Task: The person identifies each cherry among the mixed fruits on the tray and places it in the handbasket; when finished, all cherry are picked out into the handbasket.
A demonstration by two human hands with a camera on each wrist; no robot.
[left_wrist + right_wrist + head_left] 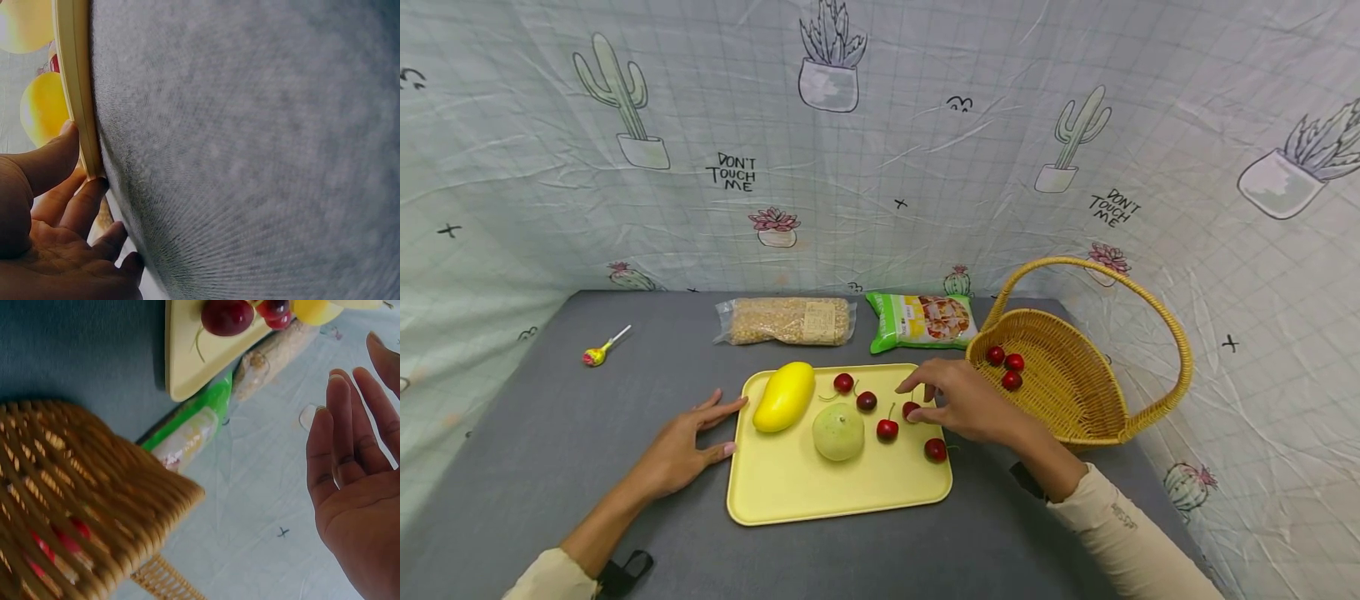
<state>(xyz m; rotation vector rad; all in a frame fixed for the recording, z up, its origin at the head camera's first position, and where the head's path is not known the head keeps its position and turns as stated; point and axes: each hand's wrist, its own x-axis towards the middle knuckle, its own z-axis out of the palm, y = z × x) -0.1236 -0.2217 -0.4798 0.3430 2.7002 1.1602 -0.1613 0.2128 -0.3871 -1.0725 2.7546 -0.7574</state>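
Note:
A yellow tray [786,496] bears a yellow mango [784,397], a round pale-green fruit [838,432] and several dark red cherries. My left hand [681,450] is at the tray's left edge, its thumb and fingertips touching the rim; the left wrist view shows the thumb [59,156] against the tray wall [78,87]. Over the tray's right side is my right hand [966,400], thumb and forefinger spread on either side of a cherry [911,410] partly hidden by them. Its fingers [340,425] look fairly straight in the right wrist view. Another cherry [936,451] lies just below that hand.
A wicker basket [1075,358] with a tall handle stands right of the tray, cherries [1012,380] inside. Behind the tray lie a clear bag of grain [790,322] and a green-and-white packet [922,321]. Far left is a lollipop [597,356]. A printed cloth hangs behind the grey table.

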